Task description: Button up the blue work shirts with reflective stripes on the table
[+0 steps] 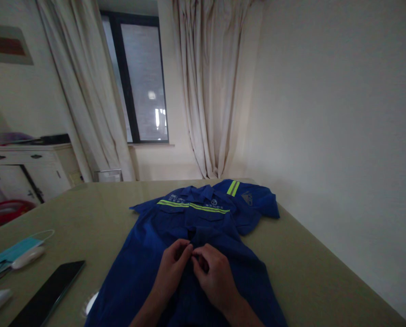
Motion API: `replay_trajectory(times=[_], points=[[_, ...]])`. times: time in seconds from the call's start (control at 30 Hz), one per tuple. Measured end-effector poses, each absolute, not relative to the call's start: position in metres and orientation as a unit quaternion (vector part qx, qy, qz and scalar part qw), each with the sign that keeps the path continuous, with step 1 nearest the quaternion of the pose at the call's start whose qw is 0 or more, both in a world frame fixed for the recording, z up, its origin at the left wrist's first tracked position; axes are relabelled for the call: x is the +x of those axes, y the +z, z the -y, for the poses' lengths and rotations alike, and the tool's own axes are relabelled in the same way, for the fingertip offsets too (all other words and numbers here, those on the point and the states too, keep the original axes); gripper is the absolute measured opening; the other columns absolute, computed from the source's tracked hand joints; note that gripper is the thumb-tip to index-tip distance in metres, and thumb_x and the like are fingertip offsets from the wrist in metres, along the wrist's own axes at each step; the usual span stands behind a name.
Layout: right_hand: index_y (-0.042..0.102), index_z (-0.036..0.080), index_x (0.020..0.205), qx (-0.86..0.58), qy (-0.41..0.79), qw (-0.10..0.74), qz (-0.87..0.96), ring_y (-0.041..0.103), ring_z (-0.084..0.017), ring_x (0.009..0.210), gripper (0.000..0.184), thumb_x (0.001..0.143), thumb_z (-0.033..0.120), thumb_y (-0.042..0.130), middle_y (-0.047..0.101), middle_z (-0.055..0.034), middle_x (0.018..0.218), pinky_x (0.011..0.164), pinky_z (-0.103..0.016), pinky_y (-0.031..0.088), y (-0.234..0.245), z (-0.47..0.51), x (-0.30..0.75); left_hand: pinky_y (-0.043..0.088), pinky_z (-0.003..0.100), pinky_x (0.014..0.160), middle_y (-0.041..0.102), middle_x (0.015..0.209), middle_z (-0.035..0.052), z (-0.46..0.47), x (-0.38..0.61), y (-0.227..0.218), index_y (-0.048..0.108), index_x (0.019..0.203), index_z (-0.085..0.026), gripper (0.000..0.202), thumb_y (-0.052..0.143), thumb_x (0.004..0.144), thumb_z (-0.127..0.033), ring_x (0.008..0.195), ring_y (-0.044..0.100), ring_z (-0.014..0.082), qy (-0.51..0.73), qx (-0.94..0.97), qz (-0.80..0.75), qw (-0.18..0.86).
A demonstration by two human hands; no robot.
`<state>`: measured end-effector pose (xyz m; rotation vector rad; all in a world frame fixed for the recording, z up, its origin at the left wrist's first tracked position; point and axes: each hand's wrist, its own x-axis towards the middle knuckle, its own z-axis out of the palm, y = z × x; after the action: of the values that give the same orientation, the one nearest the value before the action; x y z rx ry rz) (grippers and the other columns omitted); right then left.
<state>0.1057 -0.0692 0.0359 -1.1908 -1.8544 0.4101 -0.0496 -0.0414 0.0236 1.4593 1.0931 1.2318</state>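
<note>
A blue work shirt with yellow-green reflective stripes lies spread front-up on a pale green table, collar away from me. My left hand and my right hand meet over the shirt's front placket, below the chest stripe. Both hands have their fingers curled and pinched together on the cloth at the centre seam. What sits between the fingertips is too small and dark to make out beyond the fabric.
A black phone lies at the table's left front, with a blue face mask and a white mouse-like object beyond it. A white cabinet stands at left, curtains and a window behind.
</note>
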Motion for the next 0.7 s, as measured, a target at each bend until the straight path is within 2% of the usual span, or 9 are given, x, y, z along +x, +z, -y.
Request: replay_trajectory(times=[0.27,0.37,0.47,0.6,0.7], points=[[0.078,0.026,0.093,-0.504,0.197,0.432,0.722,0.062,-0.018,0.07,0.02,0.092,0.022,0.058,0.07,-0.0038,0.081,0.065,-0.028,0.041,0.029,0.068,0.1,0.053,0.033,0.082,0.076,0.095,0.006,0.042,-0.05,0.017,0.071,0.097,-0.021,0.03,0.066,0.088,-0.049,0.09,0.07,0.0258,0.488,0.612,-0.479,0.396],[0.078,0.023,0.089,-0.501,0.27,0.452,0.687,0.063,-0.018,0.071,0.022,0.094,0.03,0.057,0.07,-0.0036,0.079,0.065,-0.027,0.041,0.032,0.067,0.102,0.053,0.032,0.08,0.076,0.095,0.0061,0.044,-0.05,0.019,0.072,0.097,-0.022,0.029,0.064,0.09,-0.048,0.089,0.07,0.025,0.483,0.628,-0.466,0.395],[0.075,0.018,0.077,-0.505,0.352,0.473,0.63,0.057,-0.016,0.064,0.036,0.095,0.044,0.058,0.065,-0.0013,0.067,0.059,-0.026,0.037,0.034,0.063,0.103,0.053,0.031,0.08,0.076,0.096,0.0058,0.046,-0.05,0.021,0.074,0.099,-0.023,0.026,0.062,0.092,-0.045,0.089,0.07,0.0238,0.477,0.653,-0.446,0.383],[0.071,0.015,0.066,-0.509,0.424,0.488,0.568,0.045,-0.012,0.057,0.047,0.085,0.058,0.066,0.055,0.0021,0.057,0.054,-0.025,0.031,0.028,0.054,0.105,0.052,0.032,0.09,0.076,0.107,0.0068,0.051,-0.046,0.022,0.074,0.114,-0.025,0.032,0.056,0.096,-0.045,0.098,0.07,0.0248,0.496,0.652,-0.447,0.359],[0.068,0.015,0.059,-0.532,0.462,0.493,0.51,0.041,-0.011,0.053,0.048,0.073,0.06,0.074,0.052,0.0031,0.052,0.052,-0.025,0.03,0.02,0.046,0.107,0.052,0.03,0.084,0.077,0.1,0.0052,0.053,-0.044,0.024,0.067,0.128,-0.025,0.041,0.053,0.097,-0.047,0.09,0.07,0.0232,0.482,0.649,-0.451,0.379]])
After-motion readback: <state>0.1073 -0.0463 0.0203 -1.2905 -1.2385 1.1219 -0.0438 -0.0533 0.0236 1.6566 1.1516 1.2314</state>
